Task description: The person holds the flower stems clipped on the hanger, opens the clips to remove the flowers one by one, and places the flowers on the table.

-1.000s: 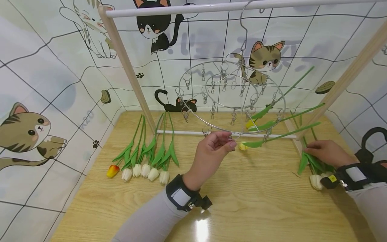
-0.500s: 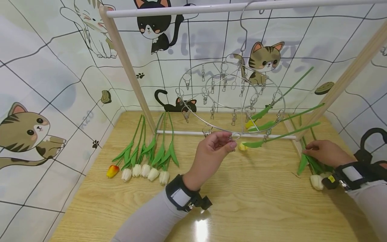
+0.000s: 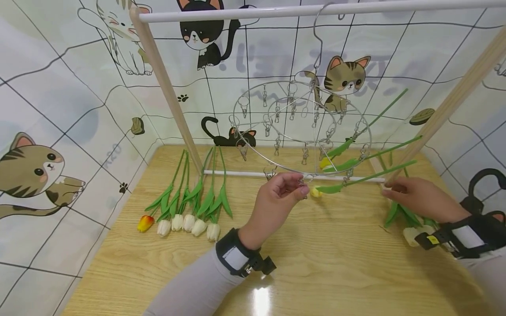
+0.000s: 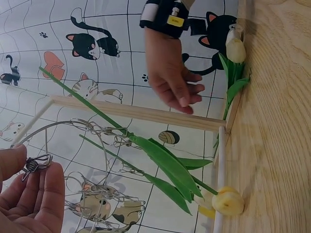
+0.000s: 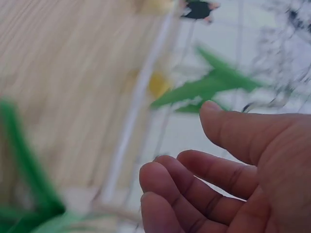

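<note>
A round wire hanger with several metal clips hangs from a white rod. My left hand pinches one of its clips at the near rim between thumb and fingers. On the hanger's right side, clips hold three tulips by their stems, heads down; the visible blooms are yellow or pale. My right hand is in the air at the right, above white tulips lying on the table. Its fingers are loosely bent, with nothing between them in the right wrist view.
On the table's left lie several white tulips and one red-yellow tulip, stems pointing away. A wooden frame post stands left, another post right. The white top rod and a low crossbar join them.
My right hand, at first reaching down to the stems of the right-hand tulips, has lifted and shifted slightly left, away from them. My left hand stays at the clip.
</note>
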Available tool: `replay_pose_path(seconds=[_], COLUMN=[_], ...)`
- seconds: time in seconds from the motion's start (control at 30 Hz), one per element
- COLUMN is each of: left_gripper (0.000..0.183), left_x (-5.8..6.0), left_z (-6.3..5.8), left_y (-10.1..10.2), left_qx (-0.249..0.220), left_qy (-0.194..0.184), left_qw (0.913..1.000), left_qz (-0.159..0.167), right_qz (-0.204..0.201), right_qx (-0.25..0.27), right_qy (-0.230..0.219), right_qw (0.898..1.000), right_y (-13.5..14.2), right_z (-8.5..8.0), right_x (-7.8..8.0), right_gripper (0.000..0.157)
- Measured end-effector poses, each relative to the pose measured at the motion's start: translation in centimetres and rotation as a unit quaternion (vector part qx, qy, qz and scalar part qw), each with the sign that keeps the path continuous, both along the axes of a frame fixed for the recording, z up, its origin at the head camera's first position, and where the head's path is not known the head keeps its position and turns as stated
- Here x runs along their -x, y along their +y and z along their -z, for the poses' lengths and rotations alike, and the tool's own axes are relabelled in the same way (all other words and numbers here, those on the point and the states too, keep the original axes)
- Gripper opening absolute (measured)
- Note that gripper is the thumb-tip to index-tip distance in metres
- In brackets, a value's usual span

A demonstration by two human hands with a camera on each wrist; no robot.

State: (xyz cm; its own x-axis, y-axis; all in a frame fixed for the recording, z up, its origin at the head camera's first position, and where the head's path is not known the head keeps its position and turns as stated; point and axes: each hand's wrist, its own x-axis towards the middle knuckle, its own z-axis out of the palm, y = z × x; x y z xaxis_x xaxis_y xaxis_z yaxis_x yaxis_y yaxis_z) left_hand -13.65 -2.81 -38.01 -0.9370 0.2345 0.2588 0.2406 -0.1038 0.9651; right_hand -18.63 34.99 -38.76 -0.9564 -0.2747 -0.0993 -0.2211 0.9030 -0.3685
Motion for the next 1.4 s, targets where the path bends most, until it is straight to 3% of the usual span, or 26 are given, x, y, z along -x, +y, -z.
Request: replay_pose_path(seconds=[0.17,0.4,0.6,0.8,0.93,1.23,1.4], left_gripper=[0.031,0.034,0.034,0.032,0.031,0.033,0.029], left_x=[0.0,0.0,0.0,0.0,-0.1,-0.2,-0.2], left_z=[0.0,0.0,-0.1,-0.2,-0.1,-0.2,0.0], left_y=[-0.1,-0.1,-0.2,-0.2,-0.1,0.0,-0.1], left_qx=[-0.001,-0.001,0.004,0.002,-0.005,0.007,0.044], left_qy=[-0.001,0.003,0.004,0.003,-0.001,0.0,0.052], left_qw=[1.0,1.0,1.0,1.0,1.0,0.9999,0.9966], left_qz=[-0.001,0.001,-0.001,-0.003,-0.002,-0.014,-0.047], right_qz=[-0.016,-0.045,-0.036,-0.039,-0.039,0.021,0.004], right_qx=[0.047,0.15,0.264,0.369,0.394,0.396,0.403], right_qy=[0.014,0.051,0.072,0.104,0.129,0.149,0.162], right_qw=[0.999,0.986,0.961,0.923,0.909,0.906,0.901], right_y=[-3.2,-6.4,-8.6,-10.6,-11.6,-12.5,-12.7], right_z=[-1.0,-0.3,1.3,3.2,4.1,5.2,5.2], right_x=[-1.0,-1.9,-2.1,-1.9,-1.8,-2.3,-2.5], right_gripper=[0.052,0.04,0.032,0.029,0.029,0.022,0.018])
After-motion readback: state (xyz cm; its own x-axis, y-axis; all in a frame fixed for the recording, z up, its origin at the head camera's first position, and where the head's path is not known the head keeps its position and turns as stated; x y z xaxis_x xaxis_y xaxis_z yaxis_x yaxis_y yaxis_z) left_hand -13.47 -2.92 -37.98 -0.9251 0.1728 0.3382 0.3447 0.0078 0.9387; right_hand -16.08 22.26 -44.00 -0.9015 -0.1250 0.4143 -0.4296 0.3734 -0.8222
